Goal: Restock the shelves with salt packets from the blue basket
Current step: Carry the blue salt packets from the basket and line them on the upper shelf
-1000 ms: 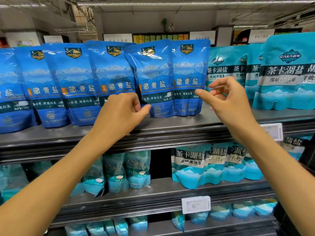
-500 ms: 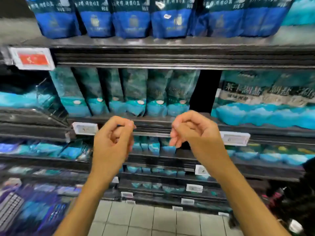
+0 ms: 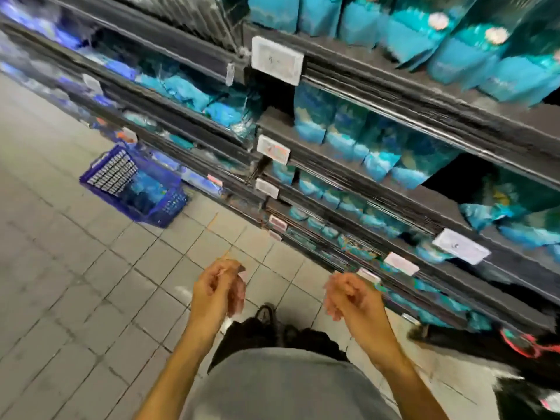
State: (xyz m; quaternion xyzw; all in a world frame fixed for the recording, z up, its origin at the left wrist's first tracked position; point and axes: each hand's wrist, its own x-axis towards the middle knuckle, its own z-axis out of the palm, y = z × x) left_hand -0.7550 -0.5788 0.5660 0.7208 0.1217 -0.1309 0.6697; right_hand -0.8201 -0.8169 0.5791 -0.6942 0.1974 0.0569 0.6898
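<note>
Blue basket (image 3: 133, 189) sits on the tiled floor (image 3: 75, 283) at about 10 o'clock in the view, pushed up against the foot of the shelves (image 3: 394, 189), blurred blue packets showing inside it. Shelves run diagonally from 10 to 4 o'clock, tiers stocked with teal and blue salt packets (image 3: 372, 140), white price tags (image 3: 277, 60) clipped along the edges. Left hand (image 3: 218, 291) and right hand (image 3: 353, 295) hang low near 6 o'clock, well apart from basket and shelves, fingers loosely curled, nothing held; grey shirt (image 3: 281, 386) below them.
</note>
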